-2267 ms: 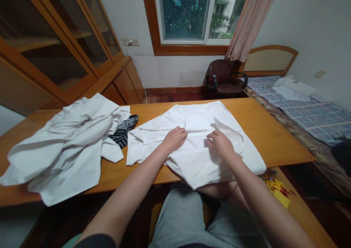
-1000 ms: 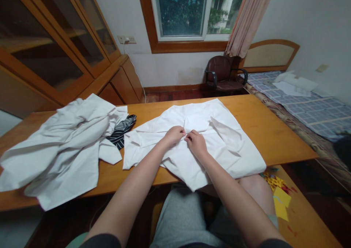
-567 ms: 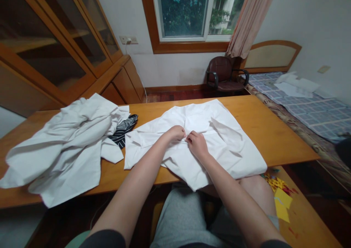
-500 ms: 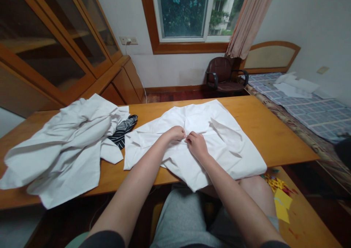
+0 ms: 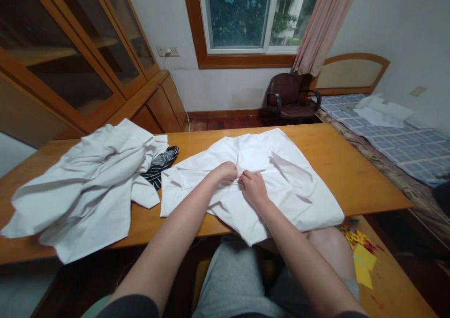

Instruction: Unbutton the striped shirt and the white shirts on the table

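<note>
A white garment [image 5: 298, 177], apparently a shirt or coat, lies spread in front of me on the wooden table [image 5: 365, 182]. Its lower corner hangs over the near edge, above my lap. At its middle my left hand [image 5: 228, 171] is closed, fingers pinching the cloth. Just to the right, almost touching it, my right hand [image 5: 252, 185] is closed on the same cloth with bent fingers. Whether a button or other small part sits between the fingertips is too small to tell.
A crumpled heap of white cloth [image 5: 94, 182] covers the table's left side, beside a black striped cloth [image 5: 160, 168]. Yellow pieces [image 5: 363, 264] lie on a lower surface at right. Beyond stand a brown chair [image 5: 286, 95], a bed [image 5: 390, 140] and a cabinet [image 5: 140, 97].
The view has shifted slightly, moving the surroundings a little to the right in the picture. Both hands stay at the same spot on the garment, with hardly any visible finger movement.
</note>
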A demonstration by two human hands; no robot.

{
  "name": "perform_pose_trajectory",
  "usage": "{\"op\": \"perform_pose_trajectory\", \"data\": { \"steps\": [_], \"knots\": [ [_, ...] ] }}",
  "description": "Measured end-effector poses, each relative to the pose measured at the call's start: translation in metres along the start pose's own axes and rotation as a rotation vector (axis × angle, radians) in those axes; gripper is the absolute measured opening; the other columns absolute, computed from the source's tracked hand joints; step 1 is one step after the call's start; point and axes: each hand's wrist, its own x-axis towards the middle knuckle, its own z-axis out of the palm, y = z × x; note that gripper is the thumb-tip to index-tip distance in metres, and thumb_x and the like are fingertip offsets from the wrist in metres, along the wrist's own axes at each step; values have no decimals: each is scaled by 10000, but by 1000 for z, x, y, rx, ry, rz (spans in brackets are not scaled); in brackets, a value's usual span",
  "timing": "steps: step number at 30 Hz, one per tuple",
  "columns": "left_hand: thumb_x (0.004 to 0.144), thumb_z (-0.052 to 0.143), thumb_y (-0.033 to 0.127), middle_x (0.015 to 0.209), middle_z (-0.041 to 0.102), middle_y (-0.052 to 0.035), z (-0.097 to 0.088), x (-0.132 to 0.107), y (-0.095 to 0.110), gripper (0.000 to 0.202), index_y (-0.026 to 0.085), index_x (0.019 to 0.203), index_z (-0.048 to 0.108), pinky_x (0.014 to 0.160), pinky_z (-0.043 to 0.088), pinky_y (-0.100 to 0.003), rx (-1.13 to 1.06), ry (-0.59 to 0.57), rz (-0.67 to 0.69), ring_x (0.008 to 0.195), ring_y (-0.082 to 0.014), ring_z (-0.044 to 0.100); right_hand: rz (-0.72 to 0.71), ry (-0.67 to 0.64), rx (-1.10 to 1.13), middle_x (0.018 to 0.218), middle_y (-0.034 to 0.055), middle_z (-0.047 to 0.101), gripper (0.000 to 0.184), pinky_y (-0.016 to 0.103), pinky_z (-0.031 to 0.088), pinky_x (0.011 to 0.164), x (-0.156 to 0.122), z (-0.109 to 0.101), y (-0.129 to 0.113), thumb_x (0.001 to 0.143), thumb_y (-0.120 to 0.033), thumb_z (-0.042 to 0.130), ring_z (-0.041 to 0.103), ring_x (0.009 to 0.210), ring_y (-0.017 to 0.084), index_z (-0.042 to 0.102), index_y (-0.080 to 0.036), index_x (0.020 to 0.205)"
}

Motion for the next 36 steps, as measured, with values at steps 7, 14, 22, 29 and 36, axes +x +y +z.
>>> {"op": "perform_pose_trajectory", "data": {
  "steps": [7,14,22,29,36],
  "knots": [
    [664,630,300,564,533,13,-11,-6,-16,172,133,655,671,520,335,-231,-115,-42,53,545,-113,451,29,65,37,870,40,658,147,330,276,722,-1,-2,1,937,-153,571,551,770,169,668,-176,829],
    [616,596,280,526,495,26,-10,-9,-18,177,125,637,679,490,289,-231,-235,-44,104,508,-100,398,-70,82,-27,819,45,641,210,341,262,715,-2,0,0,963,-169,522,510,715,166,667,-168,811],
    [605,603,243,449,441,31,0,-8,-16,131,139,525,597,483,262,-246,-184,53,71,467,-100,373,-105,98,-63,795,49,632,252,346,264,715,-2,-2,-2,996,-206,492,510,714,166,673,-167,825],
    [715,574,329,580,544,17,-2,-9,-33,221,135,685,674,545,310,-243,-236,216,158,580,-125,458,-25,40,124,870,41,679,200,307,341,738,-10,-15,6,979,-313,583,597,808,166,729,-206,893],
    [773,570,228,786,651,-30,10,-19,-19,179,154,803,730,679,430,-257,-111,354,367,724,-155,580,201,29,107,909,65,675,202,324,449,821,-30,-35,49,950,-276,574,602,864,207,768,-220,939]
  ]
}}
